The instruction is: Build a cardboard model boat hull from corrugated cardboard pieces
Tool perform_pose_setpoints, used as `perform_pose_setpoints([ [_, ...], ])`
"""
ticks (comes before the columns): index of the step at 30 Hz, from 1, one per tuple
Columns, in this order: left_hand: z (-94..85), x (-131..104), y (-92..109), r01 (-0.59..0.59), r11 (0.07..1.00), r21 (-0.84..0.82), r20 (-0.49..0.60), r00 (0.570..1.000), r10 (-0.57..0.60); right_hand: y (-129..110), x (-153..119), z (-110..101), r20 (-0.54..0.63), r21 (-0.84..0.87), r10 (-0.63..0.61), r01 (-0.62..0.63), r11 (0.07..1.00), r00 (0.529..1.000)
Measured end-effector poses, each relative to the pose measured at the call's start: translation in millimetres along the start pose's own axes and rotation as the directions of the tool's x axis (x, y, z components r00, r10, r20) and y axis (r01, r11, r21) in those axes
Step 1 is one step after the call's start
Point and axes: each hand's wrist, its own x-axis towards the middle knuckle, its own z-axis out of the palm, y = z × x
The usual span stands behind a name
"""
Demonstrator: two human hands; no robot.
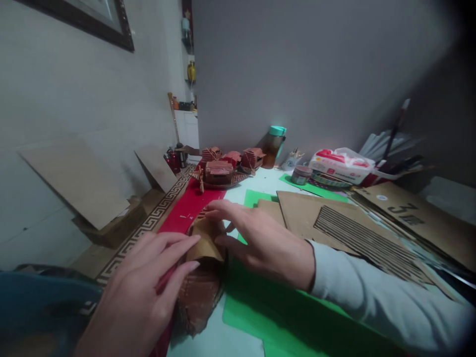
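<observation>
A small curved piece of tan cardboard sits over a brown cardboard model boat that lies on the table in front of me. My left hand has its index finger and thumb at the near left edge of the curved piece, pinching it. From the other side, my right hand reaches over with fingers at its far edge and the thumb against its right side. The fingers partly hide the boat's far end. Behind it stand several finished-looking brown cardboard model boats.
A green cutting mat lies right of the boat, with cardboard sheets and a corrugated piece beyond. At the back are a teal-lidded bottle, a small jar and a tissue pack. A red runner edges the left.
</observation>
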Motion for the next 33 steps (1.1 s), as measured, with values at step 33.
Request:
perform_pose_setpoints([
  [33,8.0,10.7,-60.7,-0.217,0.948,0.232,0.117,0.974,0.195,5.1,-34.7,17.2,0.077,-0.326,-0.299,0.308,0.894,0.951],
])
